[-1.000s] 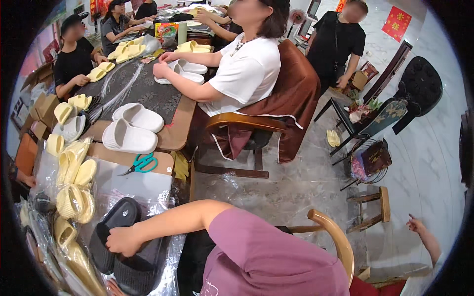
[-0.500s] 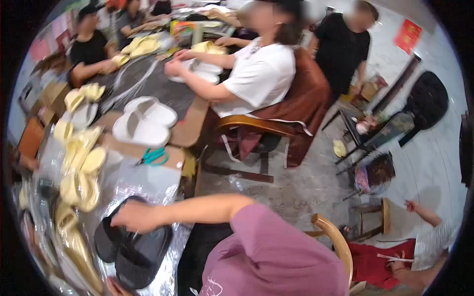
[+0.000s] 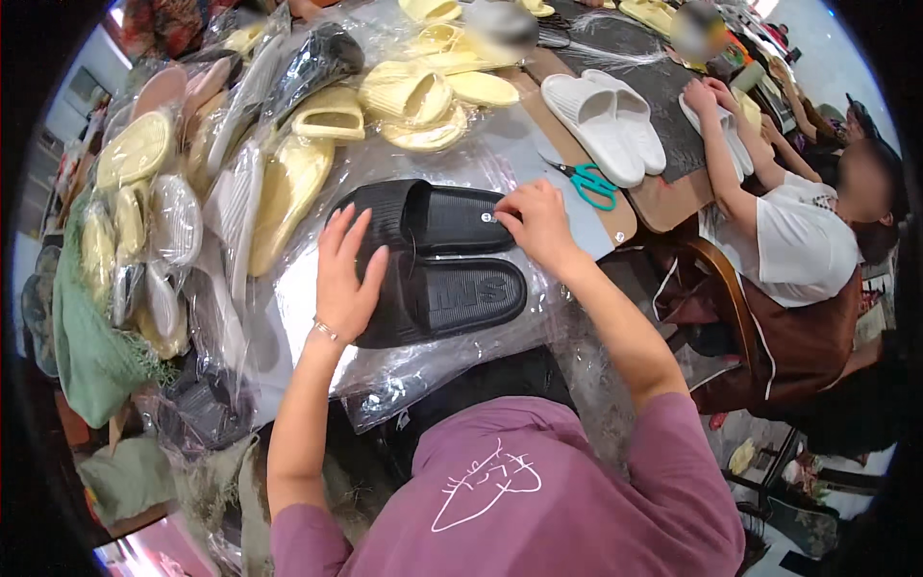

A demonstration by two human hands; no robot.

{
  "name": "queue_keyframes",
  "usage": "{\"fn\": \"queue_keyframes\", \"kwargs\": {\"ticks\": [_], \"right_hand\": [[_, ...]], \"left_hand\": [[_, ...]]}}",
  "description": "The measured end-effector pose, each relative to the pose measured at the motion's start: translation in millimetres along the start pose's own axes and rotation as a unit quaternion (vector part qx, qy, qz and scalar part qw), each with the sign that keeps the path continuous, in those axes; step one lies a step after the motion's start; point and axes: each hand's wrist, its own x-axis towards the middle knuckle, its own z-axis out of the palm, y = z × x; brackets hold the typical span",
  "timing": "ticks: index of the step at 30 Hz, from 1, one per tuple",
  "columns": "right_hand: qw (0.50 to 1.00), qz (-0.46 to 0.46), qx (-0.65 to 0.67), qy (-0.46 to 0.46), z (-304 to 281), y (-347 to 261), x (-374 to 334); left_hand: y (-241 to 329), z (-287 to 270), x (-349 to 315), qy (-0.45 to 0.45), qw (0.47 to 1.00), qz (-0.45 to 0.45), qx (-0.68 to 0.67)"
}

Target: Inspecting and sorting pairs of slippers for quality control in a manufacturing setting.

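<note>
A pair of black slide slippers lies side by side on clear plastic wrapping (image 3: 370, 385), toes to the left. My left hand (image 3: 344, 284) is open, its fingers spread over the toe end of the near slipper (image 3: 466, 298) and toward the far slipper (image 3: 385, 207). At the far slipper's heel, my right hand (image 3: 535, 223) is closed, thumb and forefinger pinched on the edge. Right by those fingertips a small round white sticker (image 3: 487, 217) shows on the insole. The undersides of both slippers are hidden.
Teal-handled scissors (image 3: 591, 185) and white slippers (image 3: 606, 125) lie beyond my right hand. Bagged yellow slippers (image 3: 413, 96) and other wrapped pairs crowd the left and back. A co-worker in a white shirt (image 3: 808, 240) sits at the right, handling white slippers.
The view has swung down and to the right over the black slippers. My left hand has come fully into view on them; my right hand has moved from their straps to a heel.
</note>
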Motion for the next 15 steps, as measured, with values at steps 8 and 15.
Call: {"fn": "queue_keyframes", "kwargs": {"ticks": [8, 15], "right_hand": [[0.993, 0.051, 0.007, -0.104, 7.9, 4.4, 15.9], [0.98, 0.036, -0.005, -0.197, 13.8, 11.8, 30.4]], "left_hand": [[-11.4, 23.7, 0.5, -0.063, 0.997, 0.0, 0.046], [-8.2, 23.6, -0.4, -0.058, 0.997, 0.002, 0.051]]}}
